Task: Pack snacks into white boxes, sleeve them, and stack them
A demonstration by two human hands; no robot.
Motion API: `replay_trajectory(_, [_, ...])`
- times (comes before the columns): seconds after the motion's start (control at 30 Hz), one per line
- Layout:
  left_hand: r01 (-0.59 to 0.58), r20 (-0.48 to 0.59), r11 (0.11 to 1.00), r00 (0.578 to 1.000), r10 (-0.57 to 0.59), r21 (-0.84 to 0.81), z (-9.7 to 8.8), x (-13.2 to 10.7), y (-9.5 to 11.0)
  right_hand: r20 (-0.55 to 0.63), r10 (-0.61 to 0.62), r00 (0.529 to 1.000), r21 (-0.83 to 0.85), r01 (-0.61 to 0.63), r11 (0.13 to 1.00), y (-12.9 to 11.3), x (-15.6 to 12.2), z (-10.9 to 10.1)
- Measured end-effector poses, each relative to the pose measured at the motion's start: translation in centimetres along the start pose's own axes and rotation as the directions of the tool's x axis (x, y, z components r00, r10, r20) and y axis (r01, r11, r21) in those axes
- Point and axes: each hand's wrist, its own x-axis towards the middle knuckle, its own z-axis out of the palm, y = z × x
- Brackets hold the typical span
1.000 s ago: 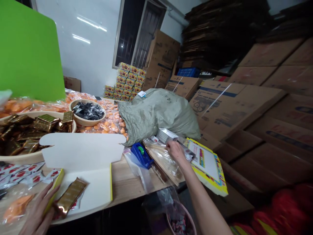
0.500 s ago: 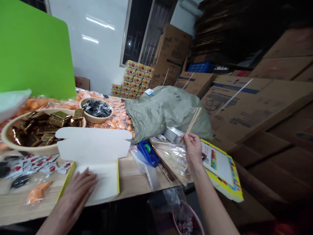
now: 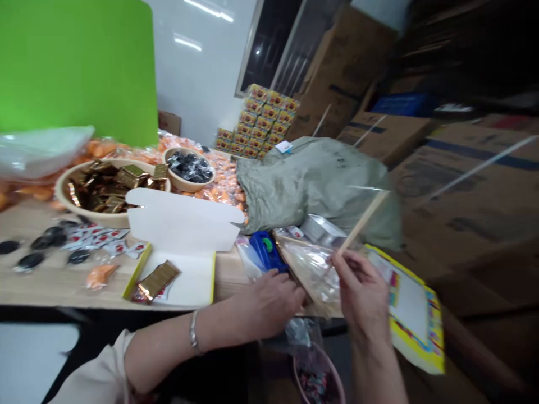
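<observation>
My right hand (image 3: 364,286) is closed around thin pale wooden sticks (image 3: 364,221), which point up and to the right. Below them lies a clear plastic bag of similar sticks (image 3: 309,261). My left hand (image 3: 273,300) is at the lower end of this bag, beside a blue tape dispenser (image 3: 268,251); its fingers bend downward and their tips are hidden. Left of it stands an open box (image 3: 197,278), white inside with yellow sides, its lid (image 3: 181,221) raised. A gold-wrapped packet (image 3: 158,280) lies in the box over small white-and-red sachets.
Behind are a bowl of gold packets (image 3: 63,193), a bowl of black packets (image 3: 179,180) and a large grey-green sack (image 3: 320,177). Loose sachets (image 3: 101,238) and an orange wrapped piece (image 3: 100,276) lie at left. A yellow printed package (image 3: 415,320) juts out at right; a pink bin (image 3: 334,370) stands below.
My left hand has moved right, from inside the box to beside the stick bag, leaving the gold packet in view. My right hand still holds the sticks. The view has shifted.
</observation>
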Motion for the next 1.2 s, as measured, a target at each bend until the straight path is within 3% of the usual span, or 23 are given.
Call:
replay_trajectory(0.07, [0.092, 0.029, 0.996, 0.995, -0.092, 0.018, -1.3, -4.0, -0.6, 0.284, -0.111, 0.952, -0.227, 0.179, 0.957, -1.3, -2.6, 0.9])
replay_trajectory(0.13, [0.285, 0.049, 0.951, 0.955, -0.292, 0.118, -2.4, -8.9, -2.2, 0.539, -0.192, 0.820, -0.248, 0.372, 0.894, -1.8, -5.1, 2.9])
replay_trajectory(0.2, [0.451, -0.001, 0.854, 0.884, -0.467, 0.258, -3.3, -13.8, -4.3, 0.701, -0.238, 0.672, -0.193, 0.500, 0.844, -1.5, -7.2, 6.0])
replay_trajectory(0.3, [0.509, 0.023, 0.775, 0.831, -0.557, 0.374, -4.2, -19.0, -7.0, 0.856, -0.143, 0.497, -0.212, 0.589, 0.779, 0.1, -9.8, 12.1])
replay_trajectory(0.33, [0.508, 0.032, 0.769, 0.827, -0.562, 0.388, -4.2, -20.1, -7.5, 0.883, -0.082, 0.462, -0.249, 0.609, 0.753, 0.7, -10.5, 14.1])
replay_trajectory(0.43, [0.516, -0.045, 0.758, 0.837, -0.546, 0.398, -3.9, -21.2, -7.9, 0.905, 0.080, 0.418, -0.365, 0.666, 0.651, 2.6, -12.3, 19.3])
replay_trajectory(0.57, [0.534, -0.177, 0.774, 0.844, -0.505, 0.340, -2.7, -20.8, -7.5, 0.906, 0.226, 0.359, -0.423, 0.736, 0.529, 4.5, -14.1, 22.7])
replay_trajectory(0.63, [0.540, -0.234, 0.785, 0.841, -0.488, 0.304, -2.3, -20.6, -7.3, 0.905, 0.222, 0.362, -0.424, 0.761, 0.491, 5.7, -15.1, 22.9])
replay_trajectory(0.7, [0.512, -0.286, 0.820, 0.851, -0.441, 0.258, -2.7, -20.7, -7.2, 0.909, 0.130, 0.397, -0.410, 0.794, 0.449, 7.1, -16.1, 22.4])
replay_trajectory(0.77, [0.450, -0.330, 0.875, 0.865, -0.379, 0.175, -4.3, -21.1, -7.4, 0.903, -0.019, 0.430, -0.384, 0.824, 0.417, 8.3, -16.7, 21.7])
replay_trajectory(0.83, [0.429, -0.426, 0.897, 0.834, -0.350, 0.103, -7.4, -21.6, -8.1, 0.898, -0.134, 0.418, -0.332, 0.847, 0.415, 8.9, -16.4, 21.0])
replay_trajectory(0.87, [0.455, -0.499, 0.887, 0.789, -0.358, 0.083, -9.4, -21.8, -8.6, 0.902, -0.167, 0.399, -0.298, 0.854, 0.427, 8.8, -16.0, 20.6])
replay_trajectory(0.93, [0.579, -0.640, 0.813, 0.648, -0.412, 0.062, -13.5, -22.1, -9.7, 0.895, -0.231, 0.382, -0.243, 0.851, 0.466, 8.1, -14.7, 19.6])
replay_trajectory(1.0, [0.703, -0.668, 0.712, 0.530, -0.523, 0.000, -16.6, -21.9, -10.5, 0.841, -0.310, 0.443, -0.244, 0.824, 0.512, 7.3, -13.0, 18.2])
replay_trajectory(1.03, [0.722, -0.649, 0.692, 0.517, -0.558, -0.020, -17.4, -21.6, -10.7, 0.805, -0.334, 0.491, -0.268, 0.803, 0.533, 7.1, -12.3, 17.3])
replay_trajectory(1.07, [0.708, -0.602, 0.705, 0.550, -0.579, -0.031, -17.5, -21.3, -10.7, 0.764, -0.346, 0.544, -0.306, 0.778, 0.548, 7.0, -11.6, 16.4])
replay_trajectory(1.1, [0.662, -0.528, 0.749, 0.625, -0.575, -0.031, -16.9, -20.8, -10.5, 0.720, -0.350, 0.599, -0.353, 0.751, 0.558, 7.1, -11.1, 15.4])
replay_trajectory(1.17, [0.456, -0.330, 0.890, 0.837, -0.436, -0.020, -14.1, -20.1, -9.7, 0.621, -0.344, 0.704, -0.460, 0.683, 0.567, 7.8, -10.5, 13.4])
replay_trajectory(1.2, [0.341, -0.232, 0.940, 0.913, -0.335, -0.014, -12.1, -19.9, -9.3, 0.567, -0.341, 0.750, -0.508, 0.644, 0.572, 8.2, -10.4, 12.5])
